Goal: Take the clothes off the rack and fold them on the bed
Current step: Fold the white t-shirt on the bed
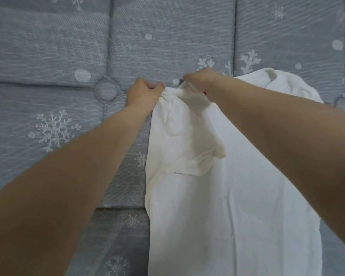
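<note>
Bedding: grey quilted bed cover, filling the whole view; woven texture, stitched seams dividing it into panels, round tufted buttons at the seam crossings, white embroidered snowflakes and dots scattered across it.

Item 1: white garment, soft knit, laid flat on the bed cover in the right half of the view. Long axis runs from the near edge of the view away from the person, with the far end leaning slightly to the left. Near portion lies smooth with faint lengthwise creases. Far portion is gathered and bunched where the hands meet it. A rumpled fold of the same cloth lies on top of the left side, about midway along. A rounded lobe of the cloth, possibly a collar or hood, rises behind the right forearm at the far right; its exact form cannot be told.

Item 2: left hand, fingers curled, gripping the gathered far-left edge of the garment; knuckles rest against the bed cover just beside a tufted button.

Item 3: right hand, fingers curled downward, pinching the bunched cloth close beside the left hand; fingertips are hidden in the fabric.

Obstructions: both bare forearms cross the view diagonally from the near corners; the right one covers part of the garment's right side.
</note>
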